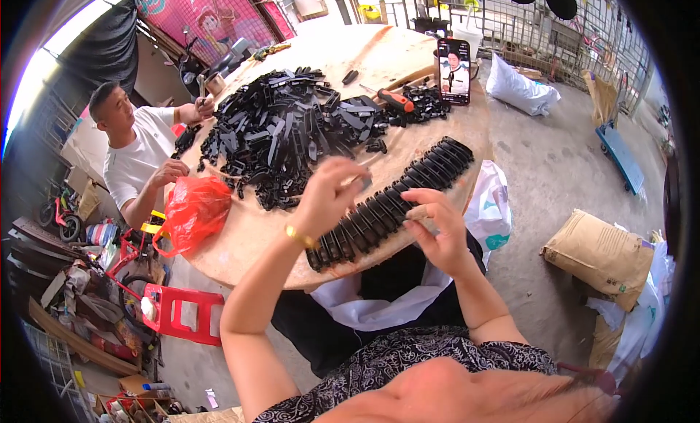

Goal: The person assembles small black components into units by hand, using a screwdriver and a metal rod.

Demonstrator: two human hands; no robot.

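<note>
A long row of black plastic parts [364, 222], set side by side, runs diagonally across the near part of the round table. My left hand [332, 193] is raised over the row, blurred by motion. Its fingers are closed together at the tips, around something small and greyish that I cannot make out. At the row's near side is my right hand [437, 222], its thumb and forefinger apart and the fingertips close to the parts. Beyond my hands lies a large heap of loose black plastic pieces [277, 131].
A screwdriver with an orange and black handle [396, 100] lies near an upright phone [454, 73]. A red plastic bag [193, 213] hangs at the table's left edge. Across on the left sits a co-worker [142, 149]. A red stool [186, 313] and brown sack [598, 259] stand on the floor.
</note>
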